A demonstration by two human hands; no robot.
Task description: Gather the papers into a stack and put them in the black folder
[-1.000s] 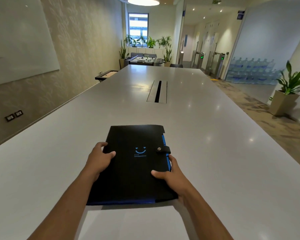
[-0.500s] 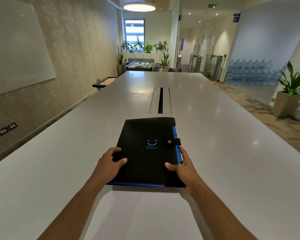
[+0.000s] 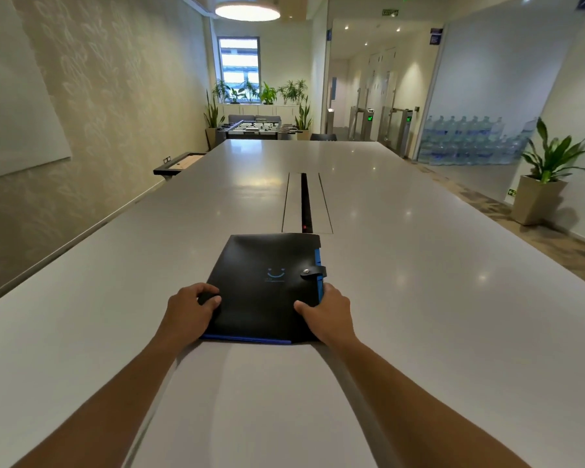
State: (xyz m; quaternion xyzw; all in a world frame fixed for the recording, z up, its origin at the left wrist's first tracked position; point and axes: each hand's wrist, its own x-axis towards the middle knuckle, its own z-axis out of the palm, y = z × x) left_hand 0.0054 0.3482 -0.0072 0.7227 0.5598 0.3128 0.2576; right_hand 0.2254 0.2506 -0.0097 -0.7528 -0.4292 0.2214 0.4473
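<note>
The black folder point(image 3: 267, 285) lies flat and snapped shut on the desk point(image 3: 419, 298); the left hand point(image 3: 190, 309) and right hand point(image 3: 328, 314) each clamp a near corner, thumbs on top; no loose papers show, so filing looks finished; next, simply release.

The folder point(image 3: 267, 285) lies flat and closed on the table point(image 3: 419, 298), centred before the person. The left hand point(image 3: 188, 310) rests on its near-left corner; the right hand point(image 3: 328, 314) grips its near-right edge (thumb on top of the cover). The clasp tab point(image 3: 313, 272) sits on the folder's right edge, beyond the right hand. The cable slot point(image 3: 305, 202) runs lengthwise in the table just behind the folder's far edge. A potted plant point(image 3: 544, 177) stands on the floor, far right of the table.
</note>
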